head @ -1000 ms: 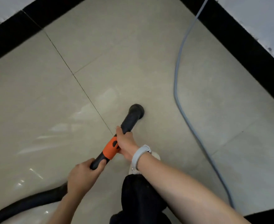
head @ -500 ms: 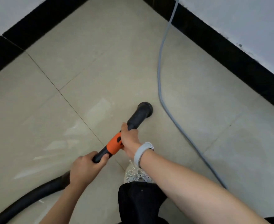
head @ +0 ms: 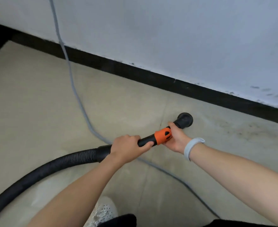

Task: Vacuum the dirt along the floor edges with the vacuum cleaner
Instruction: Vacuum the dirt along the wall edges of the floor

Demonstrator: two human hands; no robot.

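2 hands grip the vacuum wand [head: 147, 140], nozzle [head: 184, 120] pointing toward the baseboard [head: 135, 71].

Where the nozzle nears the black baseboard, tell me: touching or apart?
Apart. The head view shows bare floor between the nozzle and the baseboard.

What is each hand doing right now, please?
Left hand: grips the black plastic vacuum wand.
Right hand: grips the wand's orange collar.

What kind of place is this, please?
Probably an indoor room, seemingly unfurnished: pale floor tiles meet a black skirting strip under a scuffed white wall, with dirt along the edge.
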